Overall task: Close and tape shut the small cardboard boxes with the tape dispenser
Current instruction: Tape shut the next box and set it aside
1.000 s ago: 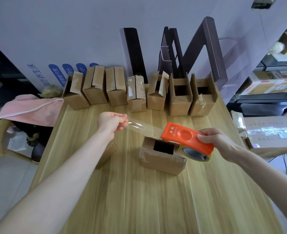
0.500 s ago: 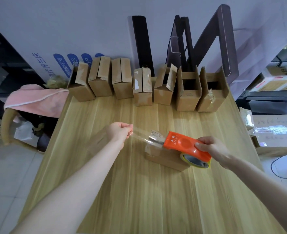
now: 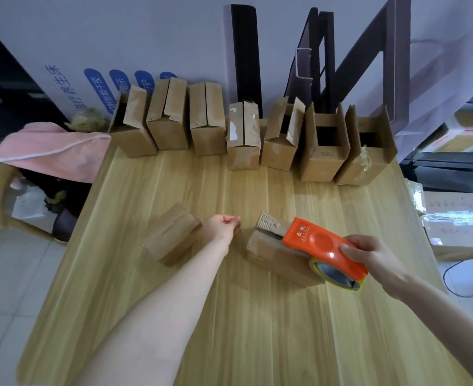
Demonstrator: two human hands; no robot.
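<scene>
your right hand (image 3: 369,256) grips the orange tape dispenser (image 3: 323,246) on the near cardboard box (image 3: 277,259); your left hand (image 3: 221,227) curls beside it, whether pinching tape i cannot tell. several back-row boxes (image 3: 324,151) stand open, so much likely remains.

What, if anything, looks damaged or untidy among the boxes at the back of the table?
The fourth box from the left has torn white patches on its flaps, and the rightmost box carries crumpled tape on its side.

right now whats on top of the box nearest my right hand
The orange tape dispenser, gripped by the right hand, lies across the top of the box. A cardboard flap sticks up at the far end. Whether the flaps under the dispenser are shut is hidden.
</scene>
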